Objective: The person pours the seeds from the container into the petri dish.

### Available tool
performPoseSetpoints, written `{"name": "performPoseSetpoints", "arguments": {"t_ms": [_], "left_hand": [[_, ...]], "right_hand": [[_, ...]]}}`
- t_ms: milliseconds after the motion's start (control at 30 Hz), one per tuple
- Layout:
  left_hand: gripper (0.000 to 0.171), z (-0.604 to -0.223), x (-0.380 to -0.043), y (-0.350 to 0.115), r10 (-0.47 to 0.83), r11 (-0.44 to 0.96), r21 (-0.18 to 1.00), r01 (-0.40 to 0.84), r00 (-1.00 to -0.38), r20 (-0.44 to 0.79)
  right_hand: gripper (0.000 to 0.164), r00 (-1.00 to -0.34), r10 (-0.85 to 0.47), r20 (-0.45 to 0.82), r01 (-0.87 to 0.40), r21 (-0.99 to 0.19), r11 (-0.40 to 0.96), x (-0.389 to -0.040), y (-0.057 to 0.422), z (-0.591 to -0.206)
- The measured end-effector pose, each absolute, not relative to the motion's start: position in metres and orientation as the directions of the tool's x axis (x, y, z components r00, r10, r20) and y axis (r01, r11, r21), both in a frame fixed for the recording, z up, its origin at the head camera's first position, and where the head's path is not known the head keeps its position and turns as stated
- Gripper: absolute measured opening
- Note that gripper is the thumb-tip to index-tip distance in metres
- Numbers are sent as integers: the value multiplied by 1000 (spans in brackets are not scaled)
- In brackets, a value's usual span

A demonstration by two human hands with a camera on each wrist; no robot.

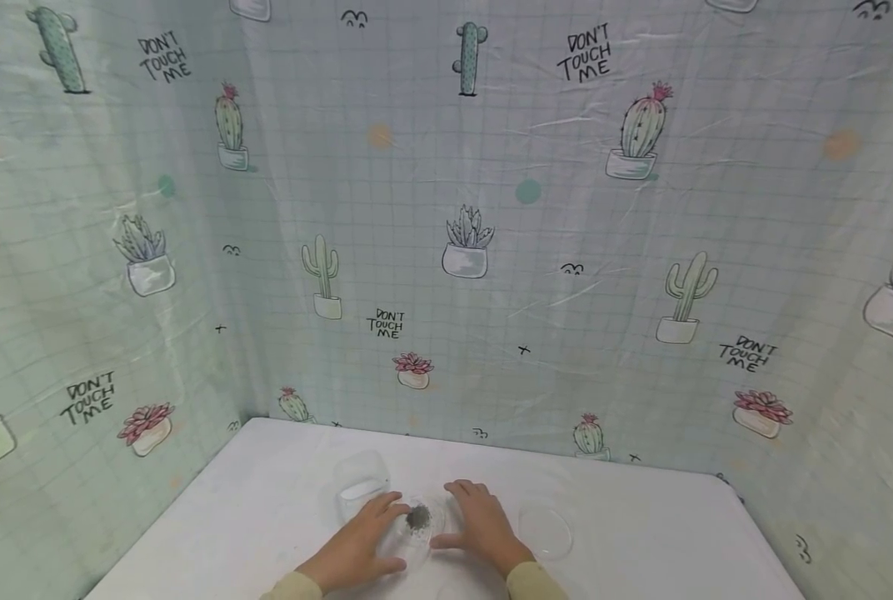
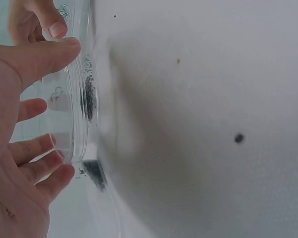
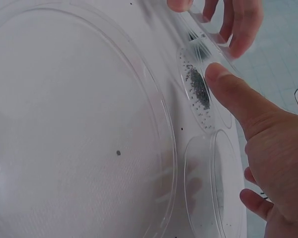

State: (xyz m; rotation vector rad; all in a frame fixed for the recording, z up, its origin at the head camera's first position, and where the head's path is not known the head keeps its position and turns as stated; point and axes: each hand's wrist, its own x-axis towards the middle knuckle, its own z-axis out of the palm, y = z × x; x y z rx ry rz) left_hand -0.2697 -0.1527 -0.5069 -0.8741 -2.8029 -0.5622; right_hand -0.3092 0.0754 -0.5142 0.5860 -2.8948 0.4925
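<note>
A clear, round petri dish (image 1: 409, 550) with a heap of dark granules (image 1: 418, 518) in it is between my two hands on the white table. My left hand (image 1: 364, 537) holds it from the left, thumb at one side of the rim and fingertips at the other. From the right, my right hand (image 1: 484, 525) curves round the edge, and its thumb (image 3: 231, 91) is right at the rim. In the left wrist view the dish (image 2: 77, 119) appears edge-on with layered rims. Loose granules are scattered round the dark heap (image 3: 199, 89).
Right of the hands lies another clear round dish (image 1: 546, 532). A clear rounded container (image 1: 361, 479) stands behind my left hand. In the right wrist view a large clear round rim (image 3: 170, 144) is close by. Stray dark specks (image 2: 239, 138) dot the table.
</note>
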Motion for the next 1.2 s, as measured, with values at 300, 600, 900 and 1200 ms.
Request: {"name": "performPoseSetpoints", "arguments": {"t_ms": [300,600,900,1200], "left_hand": [[69,-510,-275,-146,516,769,306,562,-827,222],[66,-509,-276,-139,514,780,290,554,-832,206],[63,-511,-280,-129,498,803,267,532,-847,188],[61,-510,-282,-124,493,797,290,531,-847,196]], "right_hand": [[87,-904,-345,251,-406,-259,876,-309,87,-517],[89,-925,-310,220,-363,-275,890,-307,96,-518],[90,-948,-258,189,-299,-236,925,-309,105,-523],[92,-962,-219,162,-253,-227,940,-305,113,-522]]}}
